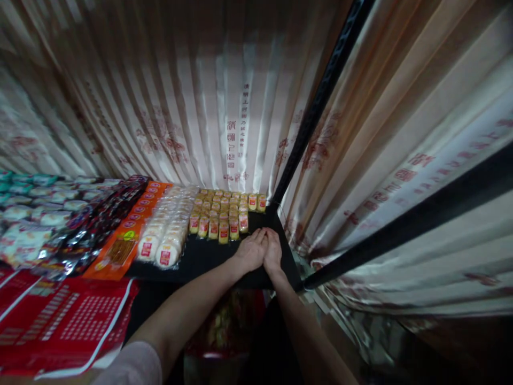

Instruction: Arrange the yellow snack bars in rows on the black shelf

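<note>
My left hand (pixel 250 250) and my right hand (pixel 273 251) rest side by side, touching, palms down on the bare black shelf surface (pixel 208 256) near its right corner. Their fingers point toward several rows of small yellow packets with red labels (pixel 224 214), which stand just beyond the fingertips. The fingers lie close together and flat, and I see nothing held under them. Left of the yellow packets lie rows of round white cakes in clear wrappers (pixel 166 235).
Orange packets (pixel 128 235), dark shiny packets (pixel 96 224) and pale and teal snack packs (pixel 28 208) fill the shelf to the left. Red printed sheets (pixel 60 315) lie at lower left. A black shelf post (pixel 320 101) and a striped curtain (pixel 401 160) stand behind and right.
</note>
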Available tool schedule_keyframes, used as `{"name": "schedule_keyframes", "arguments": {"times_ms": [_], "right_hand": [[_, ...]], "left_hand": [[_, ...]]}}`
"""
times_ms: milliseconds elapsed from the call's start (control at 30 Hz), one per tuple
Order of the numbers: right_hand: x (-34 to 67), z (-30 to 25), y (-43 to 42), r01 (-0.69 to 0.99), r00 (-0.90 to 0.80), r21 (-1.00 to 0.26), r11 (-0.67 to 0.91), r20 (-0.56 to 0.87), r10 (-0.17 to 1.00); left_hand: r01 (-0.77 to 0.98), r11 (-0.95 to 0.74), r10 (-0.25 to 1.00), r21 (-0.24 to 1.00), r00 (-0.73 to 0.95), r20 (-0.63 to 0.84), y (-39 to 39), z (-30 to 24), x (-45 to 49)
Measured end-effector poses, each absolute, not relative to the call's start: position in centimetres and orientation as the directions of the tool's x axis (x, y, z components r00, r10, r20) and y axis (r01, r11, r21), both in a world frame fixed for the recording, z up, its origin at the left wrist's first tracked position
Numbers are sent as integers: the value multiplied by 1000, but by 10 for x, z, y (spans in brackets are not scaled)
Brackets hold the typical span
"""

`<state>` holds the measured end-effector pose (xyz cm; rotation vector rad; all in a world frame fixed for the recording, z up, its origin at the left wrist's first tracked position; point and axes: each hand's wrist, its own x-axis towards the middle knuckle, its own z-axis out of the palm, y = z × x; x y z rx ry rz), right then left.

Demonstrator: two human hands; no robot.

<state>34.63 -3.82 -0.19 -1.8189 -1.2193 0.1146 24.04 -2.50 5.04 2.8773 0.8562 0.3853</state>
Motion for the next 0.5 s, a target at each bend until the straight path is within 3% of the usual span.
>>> {"name": "schedule_keyframes", "arguments": {"times_ms": [233,367,500], "right_hand": [[293,6,-117,698,288,-713,66,364,886],[260,4,-152,688,-43,-713,138,150,988],[238,-16,-164,706,-372,-679,200,-116,921]], "left_hand": [[460,-804,561,377,797,224,-102,24,165],[547,-636,702,545,702,114,-146,-1,119],[630,-463,750,624,653,-104,-168,-22,86]]}}
